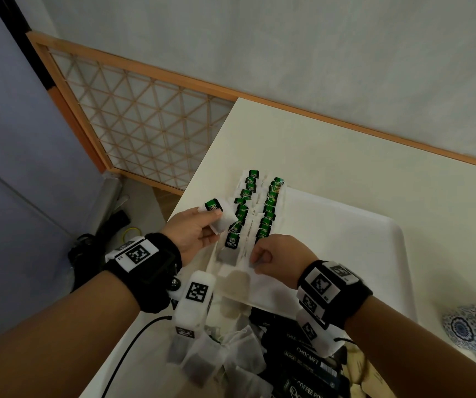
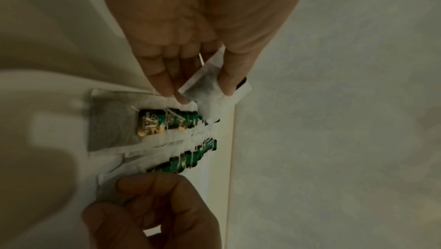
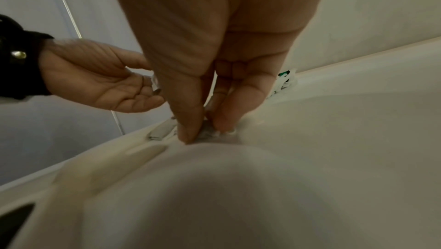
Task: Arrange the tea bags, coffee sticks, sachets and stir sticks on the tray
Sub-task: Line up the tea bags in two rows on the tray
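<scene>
A white tray (image 1: pixel 345 242) lies on the table. Two rows of green-tagged tea bags (image 1: pixel 268 208) overlap along its left side. My left hand (image 1: pixel 196 234) hovers at the tray's left edge and pinches one tea bag (image 1: pixel 222 219) with its green tag up; the left wrist view shows that tea bag (image 2: pixel 205 85) between thumb and fingers above the rows of tea bags (image 2: pixel 167 123). My right hand (image 1: pixel 279 254) pinches the nearest tea bag (image 3: pixel 207 132) of the right row against the tray floor.
Loose tea bags (image 1: pixel 231 354) and dark coffee sticks (image 1: pixel 311 360) are heaped on the table near me, below the tray. A blue patterned cup (image 1: pixel 472 326) stands at the right edge. The table's left edge (image 1: pixel 202 168) drops to the floor beside a wooden lattice screen (image 1: pixel 145 124).
</scene>
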